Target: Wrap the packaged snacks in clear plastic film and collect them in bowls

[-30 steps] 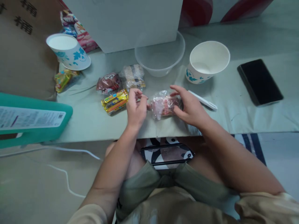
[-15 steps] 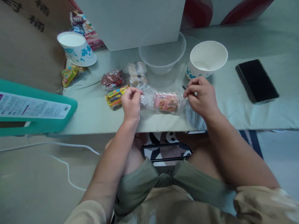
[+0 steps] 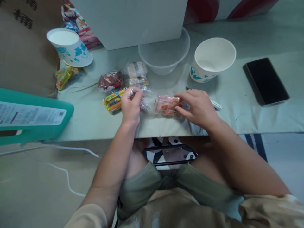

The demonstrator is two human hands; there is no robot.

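Observation:
My left hand [image 3: 130, 104] is closed in a pinch on a clear plastic wrapper [image 3: 149, 100]. At the wrapper's right lies a pink snack packet [image 3: 167, 106] in clear plastic. The thumb and fingers of my right hand [image 3: 198, 107] close around the packet's right end. A slim tool with a white end [image 3: 216, 105] and a dark tip passes beneath or behind my right hand; its kind is unclear and its middle is hidden. Beside my left hand are yellow snack packets [image 3: 115, 100], a brown wrapped snack [image 3: 110, 80] and a pale wrapped snack [image 3: 137, 72].
A clear plastic bowl [image 3: 163, 57] and a paper cup [image 3: 212, 60] stand behind my hands. Another paper cup [image 3: 71, 47] is upside down at left, near a yellow packet [image 3: 64, 77]. A black phone [image 3: 266, 81] lies right. A green container [image 3: 35, 126] juts over the table's left front.
My right hand has moved from the loose plastic at the packet's right onto the packet itself. The slim tool's white end now shows to the right of that hand. My left hand keeps its pinch.

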